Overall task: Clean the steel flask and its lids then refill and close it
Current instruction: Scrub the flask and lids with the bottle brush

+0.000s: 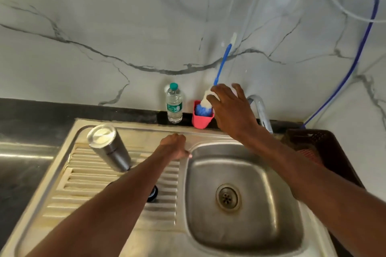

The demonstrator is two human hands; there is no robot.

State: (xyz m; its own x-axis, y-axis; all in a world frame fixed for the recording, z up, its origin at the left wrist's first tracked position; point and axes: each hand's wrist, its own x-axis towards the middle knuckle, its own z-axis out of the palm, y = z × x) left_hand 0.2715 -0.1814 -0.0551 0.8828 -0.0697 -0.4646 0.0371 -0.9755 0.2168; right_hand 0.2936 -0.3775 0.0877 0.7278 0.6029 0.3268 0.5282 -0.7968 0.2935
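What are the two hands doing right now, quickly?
Left hand: fingers curled, resting on the sink rim, holding nothing visible.
Right hand: fingers spread, reaching at the bottle brush in the pink holder; grip cannot be told.

flask (110, 148): brushed steel | sink (246, 194): dull steel (stained) | bottle (174, 103): clear plastic

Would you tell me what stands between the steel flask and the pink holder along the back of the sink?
In the head view, a clear water bottle stands between the steel flask and the pink holder.
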